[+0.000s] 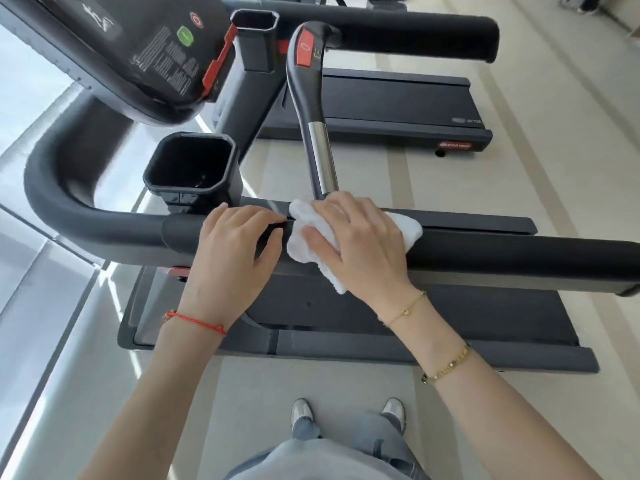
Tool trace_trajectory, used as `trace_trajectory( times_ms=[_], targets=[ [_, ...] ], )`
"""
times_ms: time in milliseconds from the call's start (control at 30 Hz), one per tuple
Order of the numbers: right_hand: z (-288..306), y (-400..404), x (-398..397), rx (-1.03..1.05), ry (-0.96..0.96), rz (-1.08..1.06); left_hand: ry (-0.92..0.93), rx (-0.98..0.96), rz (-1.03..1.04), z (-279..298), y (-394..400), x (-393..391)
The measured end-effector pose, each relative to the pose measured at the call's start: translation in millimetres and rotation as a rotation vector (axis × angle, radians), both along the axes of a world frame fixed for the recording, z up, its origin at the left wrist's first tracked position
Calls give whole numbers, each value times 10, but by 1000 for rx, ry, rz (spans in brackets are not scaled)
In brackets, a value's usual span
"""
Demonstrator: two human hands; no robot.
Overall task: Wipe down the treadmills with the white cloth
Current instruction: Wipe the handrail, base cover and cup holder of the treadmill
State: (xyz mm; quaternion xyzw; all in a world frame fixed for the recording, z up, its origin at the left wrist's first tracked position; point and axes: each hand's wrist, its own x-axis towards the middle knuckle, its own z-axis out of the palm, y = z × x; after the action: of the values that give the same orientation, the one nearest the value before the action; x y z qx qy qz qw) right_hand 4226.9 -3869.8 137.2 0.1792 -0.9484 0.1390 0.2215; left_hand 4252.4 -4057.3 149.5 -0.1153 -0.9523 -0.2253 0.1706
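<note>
Two treadmills are in view: the near treadmill [346, 327], beside which the person stands, and a second treadmill [391, 105] beyond it. One white cloth [304, 244] lies draped over the near machine's side handrail [502, 254]. The right hand [356, 240] presses the cloth onto the handrail, fingers spread and bent over it. Just left of the cloth, the left hand [235, 247] rests on the same handrail, fingers curved over the top and holding nothing.

Beyond the handrail stand two cup holders [190, 168], one close to it and one farther off. A grip bar [311, 109] with a silver section and a red button rises from behind the cloth. The console [145, 46] above the handrail's bend carries one green button, one red-ringed button and small print too blurred to read. The far treadmill's red end badge is too blurred to make out. Three bracelets show: one red string, two gold.
</note>
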Motion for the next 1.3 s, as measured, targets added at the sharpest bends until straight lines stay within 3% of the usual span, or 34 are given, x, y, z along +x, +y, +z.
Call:
trace_trajectory(
  times_ms=[167, 367, 600, 867, 1100, 1300],
  targets=[
    [-80, 130, 92, 3, 92, 43, -19, 22, -14, -7, -23, -7],
    [-16, 299, -9, -57, -33, -243, -8, 39, -18, 1, 21, -8],
    [-103, 186, 25, -27, 58, 38, 4, 30, 30, 15, 72, -4],
    [-66, 633, -4, -3, 25, -195, 31, 33, 71, -30, 104, 0],
    [-129, 262, 10, 120, 71, 61, 74, 86, 77, -1, -16, 52],
    [-117, -95, -27, 127, 79, 85, 106, 101, 205, 34, -579, 85]
  ],
)
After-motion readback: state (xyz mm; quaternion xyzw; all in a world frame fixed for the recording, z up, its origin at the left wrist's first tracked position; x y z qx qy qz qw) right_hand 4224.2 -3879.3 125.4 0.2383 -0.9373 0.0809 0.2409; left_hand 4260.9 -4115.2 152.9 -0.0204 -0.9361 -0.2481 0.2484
